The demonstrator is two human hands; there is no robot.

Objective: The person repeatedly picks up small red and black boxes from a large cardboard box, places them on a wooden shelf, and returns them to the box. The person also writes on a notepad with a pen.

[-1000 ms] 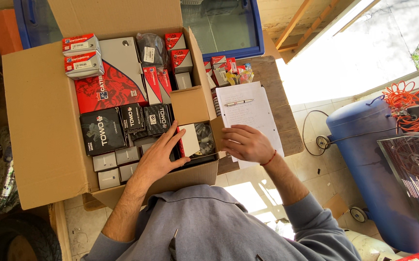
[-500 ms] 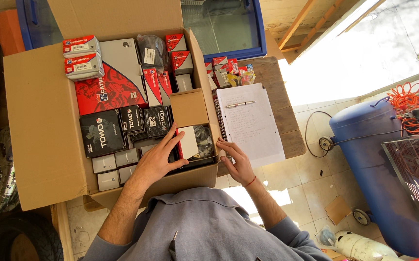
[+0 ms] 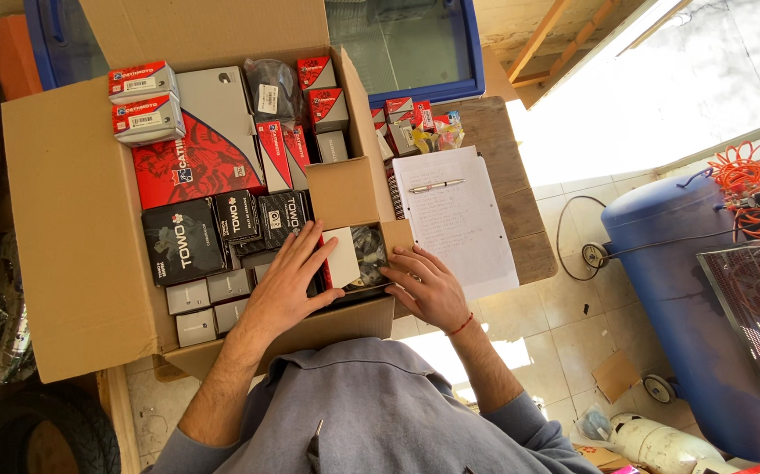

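Standing on edge at the near right corner of the open cardboard box (image 3: 55, 219), a small white-faced carton (image 3: 342, 256) is flanked by both hands. It is touched on its left side by the left hand (image 3: 288, 276), whose fingers are spread flat and open, closed around nothing. Just right of it a dark bagged part (image 3: 369, 253) is met by the fingertips of the right hand (image 3: 428, 285), loosely open over the box wall; no firm grasp can be made out. Black cartons (image 3: 182, 241) and red cartons (image 3: 191, 162) are packed alongside. A lined notepad (image 3: 455, 224) with a pen (image 3: 435, 186) is laid on the wooden table (image 3: 507, 145) beside the box.
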